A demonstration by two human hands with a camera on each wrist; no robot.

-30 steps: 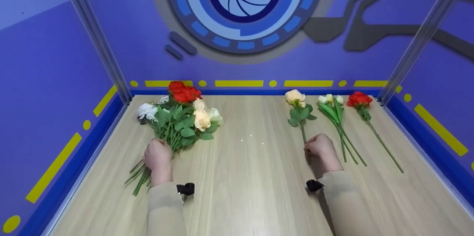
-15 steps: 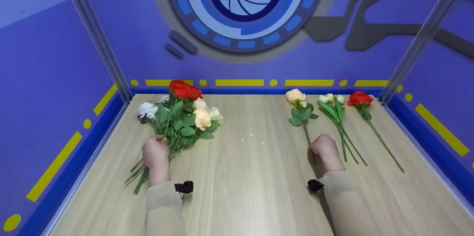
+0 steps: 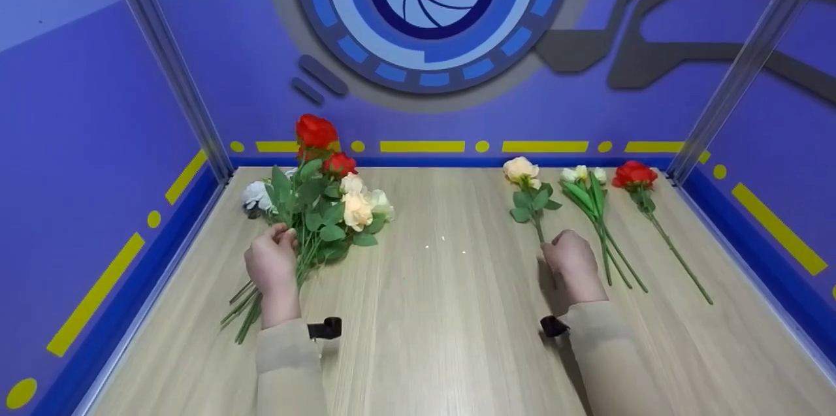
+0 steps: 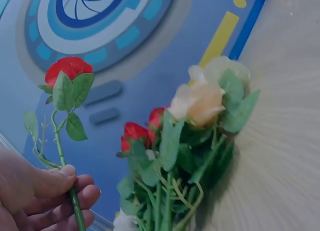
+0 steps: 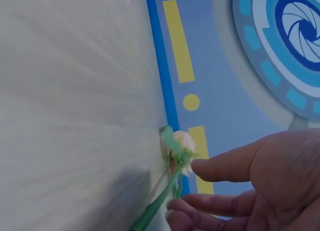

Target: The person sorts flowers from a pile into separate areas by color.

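Observation:
At the left of the head view, my left hand (image 3: pixel 271 262) pinches the green stem of a red rose (image 3: pixel 316 131) between thumb and fingers. The left wrist view shows this red rose (image 4: pixel 69 73) raised apart from the bunch of flowers (image 4: pixel 172 156). That bunch, with red, peach and white blooms, lies on the table under my left hand. On the right, a single peach rose (image 3: pixel 521 172) lies with its bloom toward the back wall. My right hand (image 3: pixel 573 266) is at its stem; in the right wrist view thumb and fingers (image 5: pixel 225 168) stand apart, with the stem (image 5: pixel 155 203) beside the fingertips.
White tulips (image 3: pixel 591 197) and another single red rose (image 3: pixel 635 176) lie right of the peach rose. Blue-purple walls (image 3: pixel 418 122) enclose the wooden table (image 3: pixel 431 311) at the back and sides. Small white specks are on the tabletop's middle.
My left hand has picked one red rose out of the bunch and raised its bloom above the others. My right hand has loosened from the peach rose's stem, which has shifted slightly right.

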